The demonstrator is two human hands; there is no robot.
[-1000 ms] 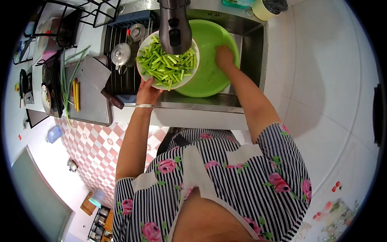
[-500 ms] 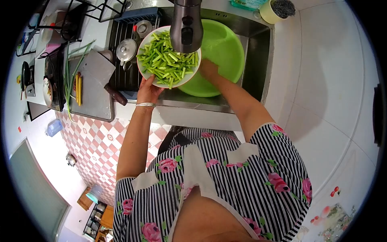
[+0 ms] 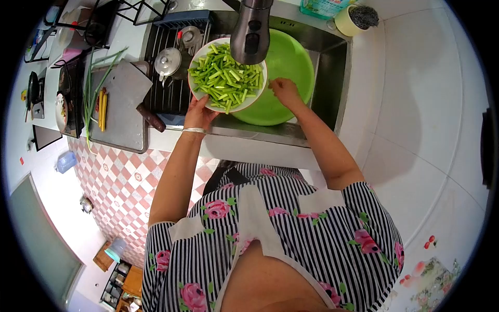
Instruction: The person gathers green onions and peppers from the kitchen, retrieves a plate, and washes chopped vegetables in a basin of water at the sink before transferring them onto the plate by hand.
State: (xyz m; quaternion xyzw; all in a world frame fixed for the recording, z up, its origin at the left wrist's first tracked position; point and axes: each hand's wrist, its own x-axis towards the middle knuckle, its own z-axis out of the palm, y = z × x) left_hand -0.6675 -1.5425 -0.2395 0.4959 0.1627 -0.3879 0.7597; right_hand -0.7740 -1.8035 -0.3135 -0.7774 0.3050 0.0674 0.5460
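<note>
My left hand (image 3: 199, 113) grips the near-left rim of a white plate (image 3: 252, 100), thumb on top, fingers underneath. Cut green vegetable stalks (image 3: 227, 75) are heaped on this plate, which is held over the left part of a big green basin (image 3: 296, 57). Over the basin, just right of the plate, is my right hand (image 3: 286, 92). Its fingers are curled together; whatever may be between them is hidden. A dark faucet head (image 3: 250, 44) hangs above the plate's far-right edge and covers part of it.
The basin sits in a steel sink (image 3: 332, 78). Left of it are a drying rack (image 3: 176, 101) with a lidded metal pot (image 3: 168, 61), and a cutting board (image 3: 125, 132) bearing a cleaver (image 3: 127, 86), yellow strips (image 3: 103, 109) and long green stalks (image 3: 93, 93). A scrubber cup (image 3: 347, 23) stands far right.
My right hand has lifted up from the basin's inside by the plate and shifted slightly right, fingers now curled. The plate has moved a little right in my left hand; the view has shifted slightly.
</note>
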